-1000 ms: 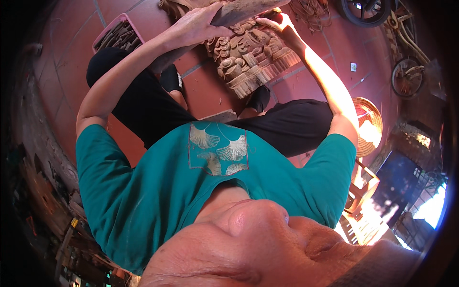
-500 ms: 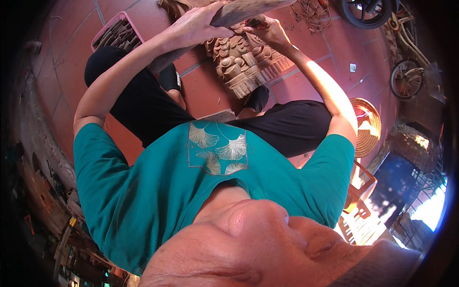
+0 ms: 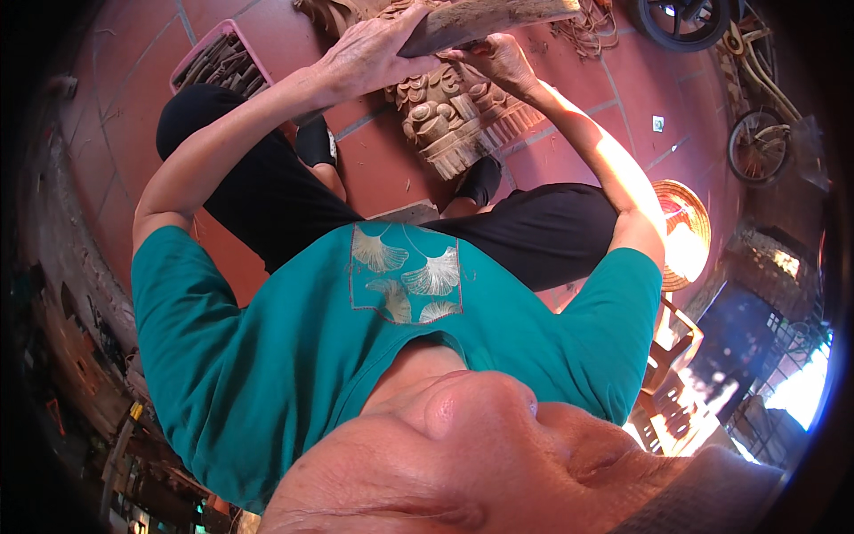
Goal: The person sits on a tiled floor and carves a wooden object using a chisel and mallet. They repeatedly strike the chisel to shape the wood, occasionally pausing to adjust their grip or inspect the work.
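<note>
My left hand (image 3: 369, 58) is wrapped round a thick, worn wooden bar (image 3: 494, 24) at the top of the view. The bar slants up to the right, its far end passing above my right hand. My right hand (image 3: 498, 64) is closed, its fingers bent toward the left under the bar. Something small and dark shows at those fingers, too hidden to name. Just below both hands lies a carved wooden block (image 3: 445, 129) with curled relief and a ribbed end, on the floor between my feet.
A pink basket (image 3: 203, 46) full of long thin sticks or tools stands at the upper left. Coiled cord (image 3: 592, 27) lies upper right, near a black wheel (image 3: 680, 22). A woven hat (image 3: 683, 236) and a wooden chair (image 3: 672, 347) are at the right. Tiled floor (image 3: 623, 116) surrounds me.
The wooden bar has shifted right and swung over my right hand. My left hand has moved slightly to the right with it. My right hand has dropped a little.
</note>
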A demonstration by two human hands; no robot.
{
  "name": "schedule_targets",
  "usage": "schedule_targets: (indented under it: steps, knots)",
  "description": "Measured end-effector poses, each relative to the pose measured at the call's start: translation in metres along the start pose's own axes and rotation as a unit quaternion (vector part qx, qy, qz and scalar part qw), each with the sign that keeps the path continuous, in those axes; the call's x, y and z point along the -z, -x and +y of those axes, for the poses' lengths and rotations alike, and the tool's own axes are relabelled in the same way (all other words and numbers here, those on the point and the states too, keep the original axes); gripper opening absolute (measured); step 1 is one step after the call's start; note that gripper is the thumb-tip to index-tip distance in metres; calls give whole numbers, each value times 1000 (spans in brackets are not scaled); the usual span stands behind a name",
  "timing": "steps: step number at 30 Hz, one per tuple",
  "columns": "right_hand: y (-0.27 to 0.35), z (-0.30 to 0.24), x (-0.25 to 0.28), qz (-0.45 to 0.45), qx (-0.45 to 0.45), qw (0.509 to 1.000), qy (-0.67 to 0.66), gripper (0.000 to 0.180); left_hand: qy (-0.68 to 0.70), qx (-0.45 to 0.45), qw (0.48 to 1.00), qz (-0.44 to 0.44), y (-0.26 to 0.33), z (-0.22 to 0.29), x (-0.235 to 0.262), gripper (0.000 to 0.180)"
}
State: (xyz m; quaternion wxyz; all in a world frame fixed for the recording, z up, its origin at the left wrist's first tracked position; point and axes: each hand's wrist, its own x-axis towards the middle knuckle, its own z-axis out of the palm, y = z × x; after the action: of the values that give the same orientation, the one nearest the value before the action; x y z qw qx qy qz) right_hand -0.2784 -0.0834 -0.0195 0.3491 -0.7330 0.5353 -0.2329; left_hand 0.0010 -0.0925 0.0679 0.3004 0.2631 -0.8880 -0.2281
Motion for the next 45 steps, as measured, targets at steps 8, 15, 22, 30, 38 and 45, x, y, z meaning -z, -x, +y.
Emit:
schedule_targets:
  steps: [8, 15, 22, 30, 38, 45]
  knots:
    - [0, 6, 4, 69, 89, 994, -3, 28, -9, 115, 981, -153, -3, -5, 7, 69]
    - [7, -5, 14, 66, 38, 977, -199, 24, 81, 174, 975, -115, 0, -13, 17, 73]
    - [-8, -16, 2, 66, 24, 990, -126, 23, 282, 284, 916, -21, 21, 35, 24, 59]
    - [-13, -10, 3, -2, 57, 997, -46, 26, 303, 359, 879, 82, 61, 42, -6, 55]
    - [-17, -20, -2, -34, 192, 972, 133, 32, 264, 316, 899, 148, 69, 42, -26, 45]
    - [-22, -9, -11, -31, 202, 970, 129, 35, 203, 271, 937, 86, 81, 30, -52, 57]
